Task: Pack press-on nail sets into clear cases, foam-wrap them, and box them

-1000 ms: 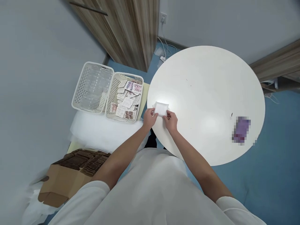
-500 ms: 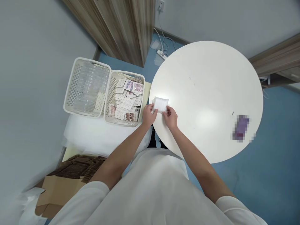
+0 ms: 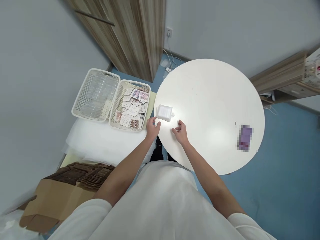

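Note:
A small white packet (image 3: 164, 112), wrapped in what looks like soft translucent sheet, lies flat on the round white table (image 3: 210, 93) near its left edge. My left hand (image 3: 152, 129) is just below the packet's lower left corner, thumb and fingers apart; whether a fingertip touches the packet I cannot tell. To the lower right of the packet, my right hand (image 3: 181, 133) hovers over the table with its fingers curved and parted, holding nothing and clear of the packet.
Left of the table, one white basket (image 3: 117, 96) holds blister-like cards of false nails (image 3: 135, 110), another basket (image 3: 75, 108) clear plastic trays. White foam sheeting (image 3: 92, 140) lies before them. A cardboard box (image 3: 55, 196) with brown pieces stands lower left. A pixelated purple object (image 3: 245, 136) lies at the table's right.
Both hands have let go of the white packet, which now rests on the table. My right hand has drawn back down and away from it. The view has shifted slightly.

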Demonstrator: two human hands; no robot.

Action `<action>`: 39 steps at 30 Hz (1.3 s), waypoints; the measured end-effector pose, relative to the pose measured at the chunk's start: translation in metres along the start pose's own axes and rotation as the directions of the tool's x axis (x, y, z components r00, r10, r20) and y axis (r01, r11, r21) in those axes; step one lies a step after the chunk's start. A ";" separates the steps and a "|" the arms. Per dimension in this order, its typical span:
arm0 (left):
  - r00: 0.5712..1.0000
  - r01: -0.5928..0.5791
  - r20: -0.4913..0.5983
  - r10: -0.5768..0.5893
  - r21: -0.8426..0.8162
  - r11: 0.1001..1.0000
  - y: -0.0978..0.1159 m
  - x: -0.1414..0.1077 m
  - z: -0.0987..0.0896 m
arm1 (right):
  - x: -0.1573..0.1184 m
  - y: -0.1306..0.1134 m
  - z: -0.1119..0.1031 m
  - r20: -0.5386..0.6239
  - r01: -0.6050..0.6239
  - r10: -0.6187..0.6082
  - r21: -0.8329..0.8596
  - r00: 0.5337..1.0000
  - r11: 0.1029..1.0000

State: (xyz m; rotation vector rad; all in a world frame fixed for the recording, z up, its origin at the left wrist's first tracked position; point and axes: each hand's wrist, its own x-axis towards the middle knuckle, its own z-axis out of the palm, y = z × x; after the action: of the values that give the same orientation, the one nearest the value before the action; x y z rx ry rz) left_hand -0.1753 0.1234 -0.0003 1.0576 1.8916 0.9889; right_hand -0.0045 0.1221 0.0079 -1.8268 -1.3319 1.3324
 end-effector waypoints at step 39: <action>0.979 0.205 -0.134 -0.155 0.682 0.702 -0.086 -0.326 -0.267 | -0.222 -0.078 0.184 0.919 0.994 -0.389 -0.022 0.061 0.106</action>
State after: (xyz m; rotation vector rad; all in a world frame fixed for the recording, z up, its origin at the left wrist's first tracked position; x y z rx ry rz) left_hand -0.3087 -0.2700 0.1132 1.2114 2.4490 0.1611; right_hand -0.2123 -0.0751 0.0920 -0.1476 -3.0727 0.8026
